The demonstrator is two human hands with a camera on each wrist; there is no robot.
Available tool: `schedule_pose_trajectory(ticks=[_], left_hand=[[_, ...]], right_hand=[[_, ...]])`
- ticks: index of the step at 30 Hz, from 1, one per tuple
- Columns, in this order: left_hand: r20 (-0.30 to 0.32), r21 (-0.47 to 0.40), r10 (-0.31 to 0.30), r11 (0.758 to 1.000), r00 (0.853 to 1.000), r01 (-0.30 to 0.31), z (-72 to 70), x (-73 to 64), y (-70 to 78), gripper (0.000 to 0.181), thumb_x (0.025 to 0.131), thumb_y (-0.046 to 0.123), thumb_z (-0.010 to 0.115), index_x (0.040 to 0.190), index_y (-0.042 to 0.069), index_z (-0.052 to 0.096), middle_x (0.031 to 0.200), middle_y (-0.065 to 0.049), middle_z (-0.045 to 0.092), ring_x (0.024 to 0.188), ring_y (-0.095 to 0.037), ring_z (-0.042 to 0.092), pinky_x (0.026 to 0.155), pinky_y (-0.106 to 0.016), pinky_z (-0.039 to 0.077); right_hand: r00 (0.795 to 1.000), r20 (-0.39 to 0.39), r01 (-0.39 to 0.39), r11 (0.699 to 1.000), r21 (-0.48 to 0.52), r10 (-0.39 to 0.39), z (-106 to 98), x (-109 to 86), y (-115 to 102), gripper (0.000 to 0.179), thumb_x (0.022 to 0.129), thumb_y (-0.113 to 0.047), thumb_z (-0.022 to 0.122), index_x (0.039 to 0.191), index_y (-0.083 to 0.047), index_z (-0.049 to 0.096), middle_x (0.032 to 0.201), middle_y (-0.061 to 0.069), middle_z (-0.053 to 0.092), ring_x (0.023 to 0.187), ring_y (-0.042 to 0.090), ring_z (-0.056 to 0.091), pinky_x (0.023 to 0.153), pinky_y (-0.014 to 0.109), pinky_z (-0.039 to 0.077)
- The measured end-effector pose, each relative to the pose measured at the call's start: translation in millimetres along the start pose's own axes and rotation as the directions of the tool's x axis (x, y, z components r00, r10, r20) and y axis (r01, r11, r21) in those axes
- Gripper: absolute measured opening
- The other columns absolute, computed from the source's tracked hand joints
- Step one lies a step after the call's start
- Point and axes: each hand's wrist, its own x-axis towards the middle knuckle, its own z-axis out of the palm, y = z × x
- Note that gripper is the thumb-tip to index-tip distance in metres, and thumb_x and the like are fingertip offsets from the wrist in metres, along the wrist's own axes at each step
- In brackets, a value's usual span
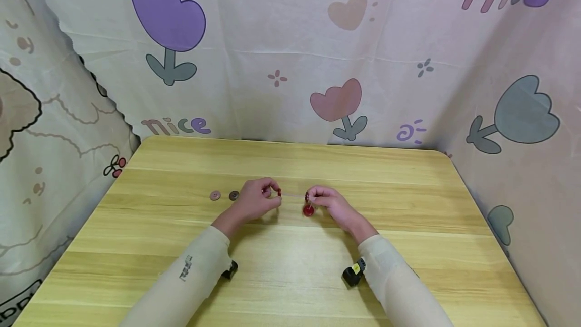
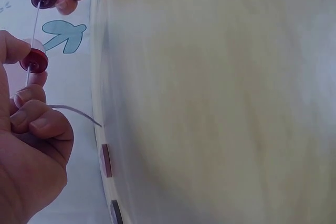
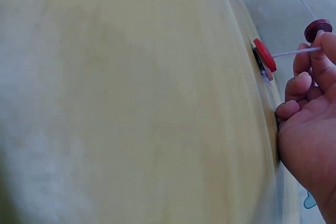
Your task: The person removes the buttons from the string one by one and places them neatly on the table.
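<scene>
My left hand (image 1: 256, 198) pinches a red button (image 2: 34, 60) threaded on a thin pale string. Across a short gap, the right hand (image 1: 333, 204) pinches a dark red button (image 3: 318, 30) on the same string, which runs straight between them. Below the right fingertips, a bright red button (image 1: 308, 210) is on the string, close to the tabletop. Behind it in the right wrist view shows a dark flat piece (image 3: 259, 61), its kind unclear. From the left hand's curled fingers, a loose string tail (image 2: 76, 113) trails toward the table.
Left of the left hand, a pinkish button (image 1: 215, 195) and a dark button (image 1: 233, 195) lie flat on the wooden table (image 1: 290, 276). A printed cloth (image 1: 272, 24) hangs behind the table's far edge. Each sleeve carries a small black camera (image 1: 353, 273).
</scene>
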Motion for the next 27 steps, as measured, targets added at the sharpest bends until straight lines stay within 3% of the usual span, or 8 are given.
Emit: schedule_pose_trajectory(ticks=[15, 27], left_hand=[[-0.033, -0.012, -0.035, 0.999, 0.999, 0.034, -11.6, -4.3, -6.7, 0.016, 0.083, 0.019, 0.072, 0.097, 0.016, 0.067, 0.060, 0.002, 0.041, 0.054, -0.014, 0.036, 0.057, -0.032, 0.034], [-0.069, -0.021, -0.034, 0.999, 0.997, 0.033, -21.0, -8.0, -12.2, 0.016, 0.082, 0.016, 0.072, 0.097, 0.013, 0.067, 0.060, 0.002, 0.040, 0.055, -0.015, 0.036, 0.059, -0.033, 0.036]], right_hand=[[1.000, 0.016, 0.025, 1.000, 0.009, -0.025, 0.0, 0.0, 0.6, 0.022, 0.100, -0.008, 0.050, 0.097, 0.013, 0.055, 0.097, 0.016, 0.056, 0.097, 0.028, 0.050, 0.096, 0.042, 0.036], [1.000, 0.009, 0.022, 1.000, 0.004, -0.022, 1.1, 0.1, 0.1, 0.022, 0.100, -0.009, 0.051, 0.096, 0.013, 0.055, 0.097, 0.008, 0.057, 0.096, 0.026, 0.051, 0.095, 0.040, 0.037]])
